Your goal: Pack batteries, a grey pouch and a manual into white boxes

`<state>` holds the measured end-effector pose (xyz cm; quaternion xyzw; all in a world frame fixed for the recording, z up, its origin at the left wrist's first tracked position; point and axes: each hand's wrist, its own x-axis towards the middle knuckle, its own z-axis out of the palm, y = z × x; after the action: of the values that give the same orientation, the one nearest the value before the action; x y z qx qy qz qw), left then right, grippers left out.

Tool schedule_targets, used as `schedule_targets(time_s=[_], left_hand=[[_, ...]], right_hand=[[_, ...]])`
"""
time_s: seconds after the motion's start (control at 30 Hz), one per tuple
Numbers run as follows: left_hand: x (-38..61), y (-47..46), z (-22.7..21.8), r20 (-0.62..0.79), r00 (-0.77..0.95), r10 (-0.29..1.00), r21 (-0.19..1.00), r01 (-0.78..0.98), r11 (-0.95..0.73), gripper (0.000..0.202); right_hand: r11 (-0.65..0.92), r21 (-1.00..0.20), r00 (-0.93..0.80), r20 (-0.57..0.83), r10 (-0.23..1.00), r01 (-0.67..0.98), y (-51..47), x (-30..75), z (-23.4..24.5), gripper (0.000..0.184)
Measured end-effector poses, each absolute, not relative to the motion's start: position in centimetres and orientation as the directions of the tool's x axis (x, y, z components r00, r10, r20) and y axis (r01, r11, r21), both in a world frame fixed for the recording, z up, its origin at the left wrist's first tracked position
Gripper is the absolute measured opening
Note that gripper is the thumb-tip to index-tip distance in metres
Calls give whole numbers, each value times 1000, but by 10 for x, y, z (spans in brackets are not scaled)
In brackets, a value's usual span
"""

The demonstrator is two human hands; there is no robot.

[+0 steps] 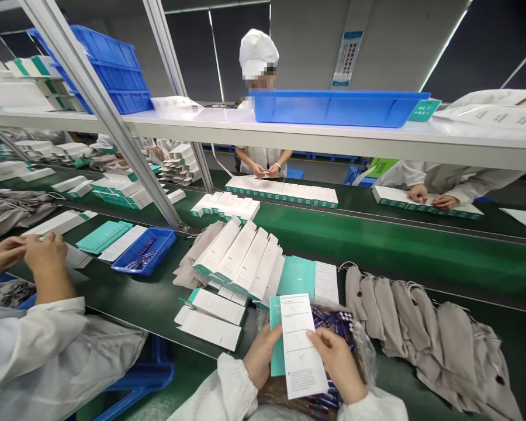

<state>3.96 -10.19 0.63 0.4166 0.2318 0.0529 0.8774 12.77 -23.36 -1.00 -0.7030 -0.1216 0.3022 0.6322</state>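
My left hand (263,356) is closed on a teal booklet (277,351), its thumb near the edge of a white printed sheet. That white instruction sheet (303,351) lies partly over the booklet, and my right hand (339,359) pinches its right edge. Beneath both hands sits a plastic-lined box of batteries (333,321), mostly covered by the papers and hands. Just beyond, a teal booklet stack (297,275) and white sheets (326,282) lie side by side. Left of them are piled white boxes (241,257), with two flatter white boxes (213,318) nearer me.
Grey drawstring pouches (421,327) lie in a row at right. A blue tray (144,251) holds several batteries. A co-worker's hands (48,257) work at left; other people work across the green conveyor (377,245). A shelf (201,126) with blue bins spans overhead.
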Motion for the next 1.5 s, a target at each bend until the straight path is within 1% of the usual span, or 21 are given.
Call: schedule_targets(time_s=[0.07, 0.17, 0.3, 0.4, 0.6, 0.8, 1.07, 1.27, 1.4, 1.5], left_hand=[[39, -102, 7, -392, 865, 312, 749, 104, 655, 47], [38, -102, 6, -450, 835, 316, 703, 113, 702, 55], [38, -102, 4, -384, 868, 315, 773, 116, 624, 56], [39, -103, 2, -382, 864, 329, 796, 126, 592, 57], [40, -102, 0, -378, 871, 314, 804, 141, 577, 58], [39, -101, -1, -379, 869, 319, 806, 140, 576, 60], [40, -102, -1, -354, 879, 319, 848, 157, 506, 63], [39, -101, -6, -353, 883, 308, 866, 185, 464, 64], [39, -100, -9, -366, 885, 289, 870, 216, 443, 67], [40, -100, -9, -359, 889, 285, 878, 219, 425, 68]], right_hand=[[-170, -966, 806, -258, 533, -196, -232, 121, -11, 55], [-189, -975, 837, -203, 509, -121, -231, 114, -15, 54], [-219, -975, 868, -142, 476, -40, -231, 110, -23, 52], [-210, -977, 879, -139, 457, -45, -230, 108, -27, 51], [-194, -979, 887, -143, 439, -61, -228, 108, -31, 49], [-213, -975, 858, -158, 489, -58, -231, 111, -37, 47], [-237, -971, 840, -116, 529, 15, -237, 114, -41, 44], [-226, -974, 802, -118, 585, 21, -236, 119, -39, 45], [-223, -975, 765, -128, 631, 21, -239, 130, -34, 40], [-254, -966, 757, -127, 641, 54, -243, 136, -29, 35]])
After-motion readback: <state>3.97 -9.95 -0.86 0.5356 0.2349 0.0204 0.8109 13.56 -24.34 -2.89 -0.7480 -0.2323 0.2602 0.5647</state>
